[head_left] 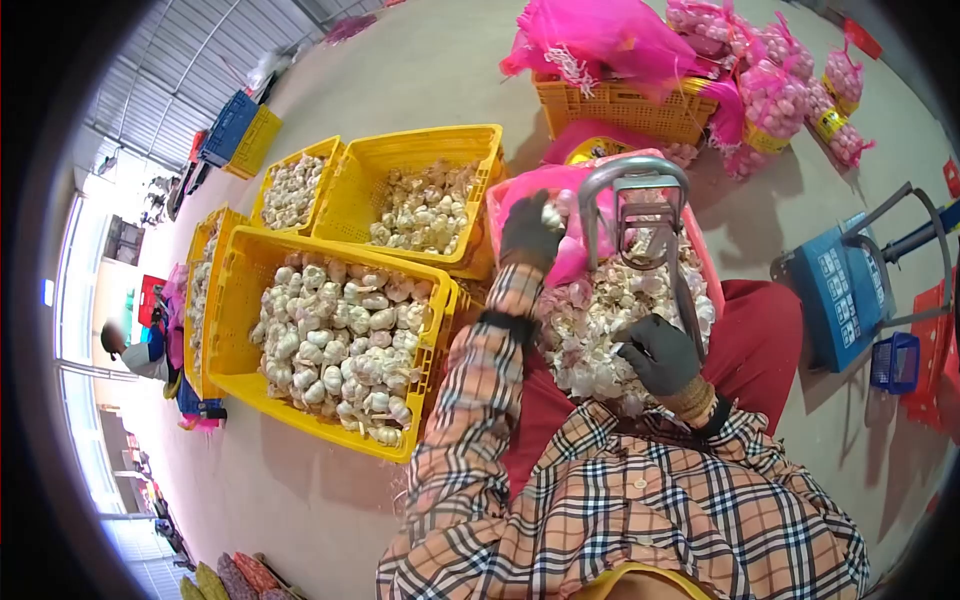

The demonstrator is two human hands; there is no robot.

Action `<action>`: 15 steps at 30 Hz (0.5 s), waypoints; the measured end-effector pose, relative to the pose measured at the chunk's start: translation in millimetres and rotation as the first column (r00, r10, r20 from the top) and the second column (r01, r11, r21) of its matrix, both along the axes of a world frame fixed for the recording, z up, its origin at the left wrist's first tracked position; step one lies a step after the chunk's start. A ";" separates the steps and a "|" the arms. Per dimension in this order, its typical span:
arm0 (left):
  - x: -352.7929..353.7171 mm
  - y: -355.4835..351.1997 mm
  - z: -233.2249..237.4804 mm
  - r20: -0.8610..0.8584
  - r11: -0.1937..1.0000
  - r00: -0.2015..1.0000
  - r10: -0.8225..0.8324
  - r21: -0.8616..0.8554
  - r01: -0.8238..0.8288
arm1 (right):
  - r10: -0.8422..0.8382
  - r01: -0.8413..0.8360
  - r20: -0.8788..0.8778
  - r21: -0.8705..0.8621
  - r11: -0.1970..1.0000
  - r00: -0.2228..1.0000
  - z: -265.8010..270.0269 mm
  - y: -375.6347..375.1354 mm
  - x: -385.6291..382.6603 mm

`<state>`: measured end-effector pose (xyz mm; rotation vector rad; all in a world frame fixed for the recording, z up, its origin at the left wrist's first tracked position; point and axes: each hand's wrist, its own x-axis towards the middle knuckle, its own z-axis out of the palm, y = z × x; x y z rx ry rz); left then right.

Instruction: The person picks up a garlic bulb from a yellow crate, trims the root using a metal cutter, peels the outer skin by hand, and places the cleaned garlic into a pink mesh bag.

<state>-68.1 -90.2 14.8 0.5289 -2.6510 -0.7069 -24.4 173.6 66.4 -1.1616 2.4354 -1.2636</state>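
Garlic sorting station, read from left to right, with clock positions taken from the seated worker's lap.

At nine o'clock, far off by the wall, a second person [128, 348] crouches over their own work. Nearer, still at nine to ten o'clock, stands the front yellow crate [232, 320], heaped with white garlic bulbs. Touching it behind are a narrow yellow crate [205, 240] and, at ten to eleven o'clock, two further yellow crates [420, 135], each partly filled with garlic.

At twelve o'clock the pink crate [520, 178] sits against the worker's red-clothed knees and carries the loose garlic heap [600, 310]. The left hand [528, 235], in a dark glove below a plaid sleeve, is raised over the crate's near-left corner. Its fingers are closed around a single garlic bulb [551, 214], which is held clear of the heap. Just right of that bulb, a grey metal frame [632, 172] stands upright over the crate.

The right hand [657, 355], in a grey glove, rests on the near side of the heap at one o'clock with its fingers curled shut. Whether they enclose anything cannot be told.

Beyond the pink crate, an orange crate [610, 110] is draped with empty pink mesh bags [600, 40]. At two o'clock, filled mesh bags [775, 95] of garlic lie on the floor. At three o'clock a blue platform scale [835, 290] stands beside a small blue basket [893, 362].
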 end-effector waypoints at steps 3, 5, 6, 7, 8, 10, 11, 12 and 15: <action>-41.7 -36.5 -65.0 0.255 0.994 0.965 -0.058 -0.079 0.080 | -0.023 0.024 0.011 -0.063 0.998 1.000 -0.1 1.9 -1.1; -32.7 -38.4 -68.8 0.374 0.986 0.915 -0.150 -0.009 0.165 | 0.009 -0.014 -0.061 -0.077 0.997 0.998 -0.9 5.4 -5.5; -11.3 -33.1 -33.5 0.282 0.951 0.911 -0.303 0.026 0.308 | 0.036 -0.042 -0.075 -0.080 0.996 0.997 2.1 6.9 -3.6; -10.9 -52.2 -70.5 0.190 0.909 0.897 -0.400 -0.043 0.414 | -0.005 0.005 -0.010 -0.050 0.999 1.000 0.1 10.2 1.8; 10.9 -39.0 -36.0 0.001 0.922 0.928 -0.372 -0.115 0.369 | 0.006 -0.008 -0.060 -0.049 0.999 0.998 0.1 15.6 2.0; 44.5 -32.6 23.5 -0.201 0.976 0.976 -0.082 0.181 0.119 | -0.012 0.004 -0.047 -0.162 0.987 0.999 5.1 21.6 1.8; 61.0 -41.3 38.6 -0.188 0.898 0.977 0.106 0.440 -0.013 | -0.097 0.087 -0.049 -0.181 0.980 0.994 3.4 25.3 2.4; 81.0 -58.9 43.9 -0.137 0.944 0.971 0.194 0.296 -0.146 | -0.096 0.076 -0.065 -0.268 0.960 0.993 -16.5 36.8 -9.3; 153.9 -129.1 48.0 0.166 0.885 0.876 0.453 -0.202 -0.420 | -0.339 0.302 -0.122 -0.252 0.920 0.933 -12.9 38.7 -23.9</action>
